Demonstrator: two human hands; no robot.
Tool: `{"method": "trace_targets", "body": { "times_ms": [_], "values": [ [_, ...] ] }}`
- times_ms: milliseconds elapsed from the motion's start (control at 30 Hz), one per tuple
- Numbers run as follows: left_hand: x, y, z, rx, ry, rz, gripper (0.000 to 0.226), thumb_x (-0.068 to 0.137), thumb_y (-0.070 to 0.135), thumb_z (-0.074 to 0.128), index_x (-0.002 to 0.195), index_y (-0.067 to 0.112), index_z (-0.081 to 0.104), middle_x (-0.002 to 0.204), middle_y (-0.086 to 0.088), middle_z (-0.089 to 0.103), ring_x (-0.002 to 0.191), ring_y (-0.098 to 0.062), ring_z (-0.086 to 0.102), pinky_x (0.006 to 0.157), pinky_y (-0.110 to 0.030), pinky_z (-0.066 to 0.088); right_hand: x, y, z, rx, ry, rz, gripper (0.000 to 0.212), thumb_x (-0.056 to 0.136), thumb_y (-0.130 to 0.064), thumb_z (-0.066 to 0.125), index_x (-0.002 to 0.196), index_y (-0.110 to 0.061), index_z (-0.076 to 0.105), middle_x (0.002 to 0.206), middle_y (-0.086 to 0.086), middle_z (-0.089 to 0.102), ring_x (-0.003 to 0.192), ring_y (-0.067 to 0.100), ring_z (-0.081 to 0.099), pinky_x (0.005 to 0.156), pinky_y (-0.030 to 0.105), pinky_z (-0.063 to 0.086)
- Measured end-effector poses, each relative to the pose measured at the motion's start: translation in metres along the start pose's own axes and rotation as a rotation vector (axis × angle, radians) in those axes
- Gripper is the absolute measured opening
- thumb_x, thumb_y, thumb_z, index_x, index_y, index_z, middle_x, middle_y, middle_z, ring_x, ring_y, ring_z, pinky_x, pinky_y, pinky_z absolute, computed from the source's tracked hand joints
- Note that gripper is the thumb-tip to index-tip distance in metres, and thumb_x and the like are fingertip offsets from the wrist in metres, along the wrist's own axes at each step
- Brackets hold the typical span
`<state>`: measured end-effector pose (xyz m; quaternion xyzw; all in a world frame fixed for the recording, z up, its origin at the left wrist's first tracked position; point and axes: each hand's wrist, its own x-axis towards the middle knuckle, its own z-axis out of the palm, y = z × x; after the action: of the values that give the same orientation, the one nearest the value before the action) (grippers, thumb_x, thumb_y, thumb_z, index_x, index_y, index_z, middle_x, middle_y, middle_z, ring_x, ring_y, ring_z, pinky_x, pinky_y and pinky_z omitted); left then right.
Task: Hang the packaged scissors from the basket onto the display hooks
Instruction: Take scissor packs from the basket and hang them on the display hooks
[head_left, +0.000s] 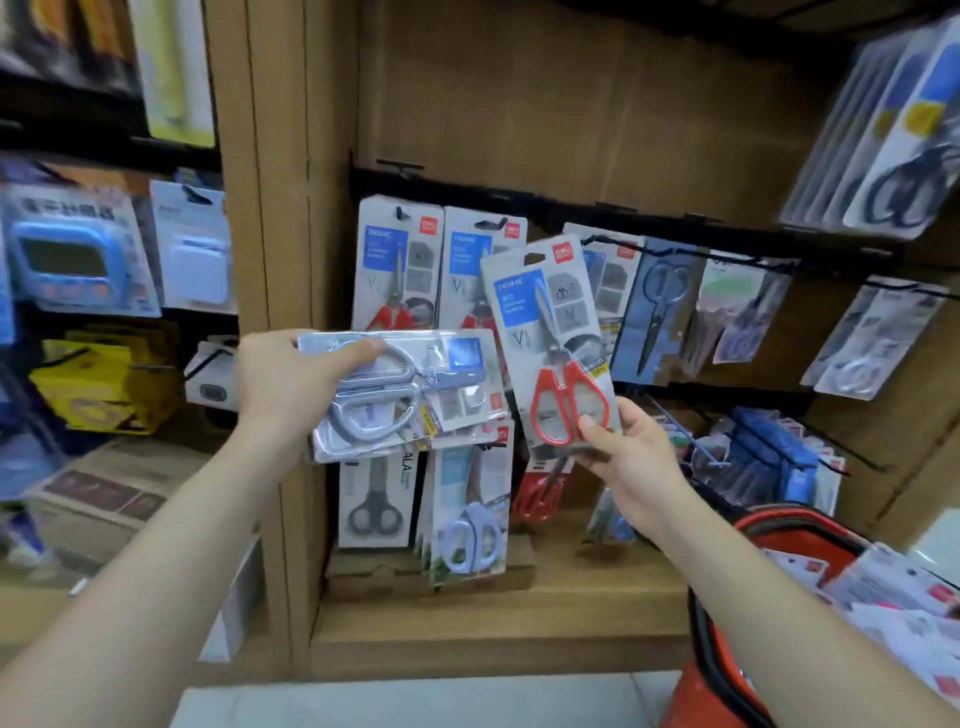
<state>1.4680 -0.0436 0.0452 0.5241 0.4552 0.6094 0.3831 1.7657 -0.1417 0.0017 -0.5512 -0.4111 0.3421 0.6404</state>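
Hands (275, 384) (639, 467) aloft, scissor packs (457, 358) (524, 296) in both.

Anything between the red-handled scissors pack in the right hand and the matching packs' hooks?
Nothing visible. The red-handled scissors pack in the right hand is beside those black hooks; the grey-handled scissors pack in the left hand covers only the hung packs' lower parts.
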Motion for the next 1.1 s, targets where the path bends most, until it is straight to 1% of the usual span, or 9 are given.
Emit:
{"method": "trace_targets", "body": {
  "times_ms": [167, 300, 400, 500, 600, 733, 933, 1033, 1100],
  "values": [
    [0.005, -0.002, -0.003, -0.022, 0.008, -0.044, 0.027, 0.065, 0.025, 0.099, 0.07, 0.011, 0.076, 0.069, -0.004, 0.077, 0.071, -0.027, 0.078, 0.074, -0.054, 0.065, 0.007, -0.002, 0.005, 0.016, -0.007, -0.029, 0.022, 0.099, -0.004, 0.063, 0.118, -0.013, 0.067, 0.109, 0.009, 0.078, 0.106, 0.029, 0.073, 0.096, 0.046, 0.055],
    [0.008, 0.0, -0.003, -0.026, 0.026, -0.06, 0.034, 0.061, 0.03, 0.1, 0.068, 0.009, 0.075, 0.073, -0.009, 0.077, 0.075, -0.034, 0.077, 0.074, -0.056, 0.064, 0.017, -0.011, 0.018, 0.038, -0.03, -0.048, 0.023, 0.098, -0.006, 0.064, 0.119, -0.014, 0.068, 0.111, 0.009, 0.078, 0.101, 0.025, 0.074, 0.085, 0.036, 0.056],
    [0.007, 0.009, -0.008, -0.022, 0.081, -0.021, 0.063, 0.055, 0.043, 0.1, 0.077, -0.007, 0.069, 0.071, -0.01, 0.071, 0.062, -0.024, 0.071, 0.063, -0.04, 0.06, 0.025, -0.012, 0.027, 0.064, -0.044, -0.057, 0.024, 0.098, -0.005, 0.065, 0.121, -0.012, 0.068, 0.112, 0.01, 0.077, 0.103, 0.025, 0.074, 0.085, 0.036, 0.057],
    [0.008, 0.024, -0.017, -0.015, 0.161, 0.015, 0.046, 0.066, 0.04, 0.097, 0.077, 0.004, 0.07, 0.072, -0.002, 0.072, 0.051, -0.005, 0.067, 0.052, -0.027, 0.056, 0.031, -0.008, 0.034, 0.093, -0.022, -0.055, 0.025, 0.097, -0.006, 0.066, 0.121, -0.012, 0.068, 0.111, 0.009, 0.078, 0.103, 0.025, 0.074, 0.086, 0.037, 0.058],
    [0.009, 0.034, -0.027, -0.036, 0.212, 0.041, 0.043, 0.064, 0.041, 0.097, 0.076, 0.008, 0.071, 0.077, -0.006, 0.075, 0.061, -0.016, 0.074, 0.058, -0.037, 0.063, 0.037, -0.003, 0.037, 0.104, 0.007, -0.039, 0.026, 0.098, -0.009, 0.066, 0.123, -0.013, 0.069, 0.112, 0.008, 0.078, 0.102, 0.022, 0.074, 0.081, 0.033, 0.056],
    [0.005, 0.038, -0.034, -0.055, 0.212, 0.057, 0.04, 0.07, 0.037, 0.095, 0.083, 0.011, 0.068, 0.085, -0.007, 0.077, 0.065, -0.015, 0.076, 0.057, -0.033, 0.062, 0.047, 0.004, 0.048, 0.065, 0.079, -0.07, 0.017, 0.096, -0.01, 0.07, 0.113, -0.013, 0.072, 0.107, 0.008, 0.079, 0.096, 0.022, 0.075, 0.075, 0.032, 0.059],
    [0.001, 0.04, -0.047, -0.028, 0.211, 0.083, 0.048, 0.056, 0.043, 0.097, 0.075, 0.014, 0.065, 0.09, -0.02, 0.076, 0.082, -0.038, 0.076, 0.071, -0.059, 0.063, 0.061, 0.006, 0.074, -0.142, 0.334, -0.114, 0.017, 0.089, -0.023, 0.08, 0.091, -0.008, 0.074, 0.081, 0.004, 0.073, 0.075, 0.019, 0.074, 0.07, 0.039, 0.065],
    [0.005, 0.041, -0.058, -0.106, 0.147, 0.075, 0.044, 0.059, 0.031, 0.098, 0.086, 0.005, 0.074, 0.098, -0.025, 0.076, 0.086, -0.039, 0.077, 0.076, -0.059, 0.064, 0.061, 0.007, 0.081, -0.267, 0.379, -0.127, 0.036, 0.075, -0.054, 0.078, 0.081, -0.019, 0.074, 0.079, 0.003, 0.074, 0.077, 0.024, 0.074, 0.078, 0.05, 0.063],
    [0.004, 0.041, -0.062, -0.179, 0.112, 0.058, 0.047, 0.068, 0.022, 0.095, 0.103, -0.002, 0.073, 0.099, -0.021, 0.077, 0.085, -0.034, 0.078, 0.076, -0.052, 0.065, 0.056, 0.009, 0.081, -0.416, 0.357, -0.124, 0.048, 0.077, -0.058, 0.079, 0.105, -0.019, 0.077, 0.101, 0.003, 0.076, 0.098, 0.024, 0.071, 0.093, 0.044, 0.056]
  ]
}}
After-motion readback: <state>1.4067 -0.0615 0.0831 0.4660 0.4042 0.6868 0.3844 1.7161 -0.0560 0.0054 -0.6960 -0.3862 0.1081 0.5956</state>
